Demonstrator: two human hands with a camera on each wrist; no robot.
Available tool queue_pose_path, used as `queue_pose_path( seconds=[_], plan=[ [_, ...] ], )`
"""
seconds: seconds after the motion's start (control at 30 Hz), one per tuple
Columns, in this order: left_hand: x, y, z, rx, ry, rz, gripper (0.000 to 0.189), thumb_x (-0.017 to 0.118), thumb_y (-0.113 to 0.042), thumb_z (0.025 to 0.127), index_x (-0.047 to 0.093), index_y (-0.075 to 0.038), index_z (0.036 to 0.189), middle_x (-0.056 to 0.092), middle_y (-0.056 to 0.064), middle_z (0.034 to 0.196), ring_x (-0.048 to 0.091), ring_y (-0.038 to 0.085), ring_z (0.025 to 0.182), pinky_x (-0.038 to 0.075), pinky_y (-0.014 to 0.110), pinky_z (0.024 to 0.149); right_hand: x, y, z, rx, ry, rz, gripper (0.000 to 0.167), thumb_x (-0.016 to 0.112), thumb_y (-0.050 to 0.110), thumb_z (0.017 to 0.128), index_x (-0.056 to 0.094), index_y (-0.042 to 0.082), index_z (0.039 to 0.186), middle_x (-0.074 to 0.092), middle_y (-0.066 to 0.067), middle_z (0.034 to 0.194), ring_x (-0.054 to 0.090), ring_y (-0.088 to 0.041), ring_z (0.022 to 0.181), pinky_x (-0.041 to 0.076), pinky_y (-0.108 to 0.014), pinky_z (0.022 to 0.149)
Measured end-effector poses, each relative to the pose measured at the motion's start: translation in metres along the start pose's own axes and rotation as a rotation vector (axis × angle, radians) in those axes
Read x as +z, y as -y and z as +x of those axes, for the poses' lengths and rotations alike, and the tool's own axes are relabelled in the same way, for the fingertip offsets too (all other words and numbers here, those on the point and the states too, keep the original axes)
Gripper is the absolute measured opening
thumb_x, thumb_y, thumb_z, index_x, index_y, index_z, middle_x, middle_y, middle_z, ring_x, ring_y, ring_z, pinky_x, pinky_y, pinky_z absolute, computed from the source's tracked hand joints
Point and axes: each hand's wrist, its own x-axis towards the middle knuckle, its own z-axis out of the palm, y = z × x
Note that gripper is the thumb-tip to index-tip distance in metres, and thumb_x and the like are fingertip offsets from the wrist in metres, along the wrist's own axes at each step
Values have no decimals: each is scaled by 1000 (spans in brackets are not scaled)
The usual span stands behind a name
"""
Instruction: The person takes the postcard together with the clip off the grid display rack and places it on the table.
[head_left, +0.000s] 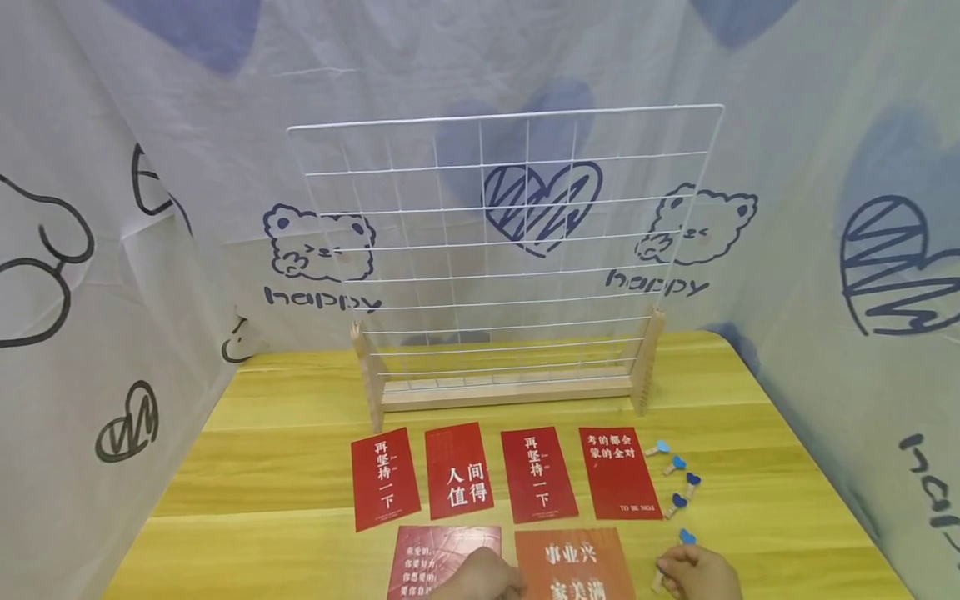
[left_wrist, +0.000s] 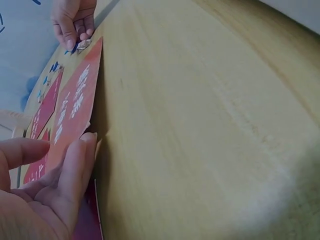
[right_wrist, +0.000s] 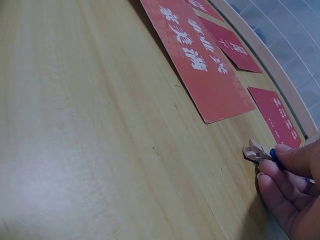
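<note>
My right hand (head_left: 701, 572) pinches a small wooden clothespin (right_wrist: 256, 151) by its dark blue heart end, just right of an orange-red card (head_left: 566, 560) with white characters. The clothespin's wooden jaws point away from the fingertips. At the left edge of that same card is my left hand (head_left: 480, 577), its thumb apart from the fingers (left_wrist: 75, 162). In the left wrist view the fingertips meet the card's near left corner, and a shadow lies along its near edge. Partly behind this hand lies a pinkish-red card (head_left: 420, 550).
A white wire grid (head_left: 502, 225) stands upright in a wooden base (head_left: 510, 392) at the back. Red cards (head_left: 618, 483) lie in a row before it. Several heart-topped clothespins (head_left: 678, 502) lie right of that row. Printed cloth (head_left: 810, 250) hangs around the table.
</note>
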Motion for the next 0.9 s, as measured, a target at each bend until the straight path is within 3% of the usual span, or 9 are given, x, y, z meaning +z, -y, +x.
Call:
queue_pose_path(
  seconds=[0.1,0.23,0.4,0.5,0.63,0.9],
  plan=[
    [-15,-50,-35,-112,-12,-134,12,58,-9,71,61,2,69,58,8,60,53,17,53,46,31,55,0,1,-1,12,-7,-11,11,60,10,79,61,-1,77,54,-3,56,49,-14,51,40,-26,46],
    [-27,-77,-54,-128,7,-172,13,58,-8,71,62,3,70,59,8,61,55,16,54,47,28,56,0,2,-1,15,-9,1,13,61,10,78,60,-3,79,55,-3,57,50,-15,52,41,-27,47],
    [-26,-66,-48,-145,27,-213,14,59,-11,69,63,2,70,59,9,61,56,19,55,48,31,55,-1,1,-2,4,-10,-14,17,63,12,77,61,-4,79,57,-2,58,51,-14,52,43,-27,48],
    [-25,-58,-44,-131,2,-219,14,59,-11,68,61,3,68,59,11,59,57,20,52,49,31,52,-2,3,-4,2,-13,-48,18,64,16,77,61,-2,78,56,-1,57,50,-14,52,42,-27,48],
    [-27,-57,-44,-112,-31,-219,17,58,-12,70,60,4,65,59,12,55,57,19,48,49,30,48,-4,4,-5,-2,-14,-120,22,63,21,77,61,-1,78,54,0,56,48,-15,52,40,-28,48],
    [-39,-57,-38,-146,-29,-329,22,54,-14,75,60,7,70,60,16,60,59,19,47,50,30,46,-12,8,-2,-37,-28,-295,28,60,25,79,61,-2,85,57,1,63,50,-14,57,41,-27,51]
  ],
)
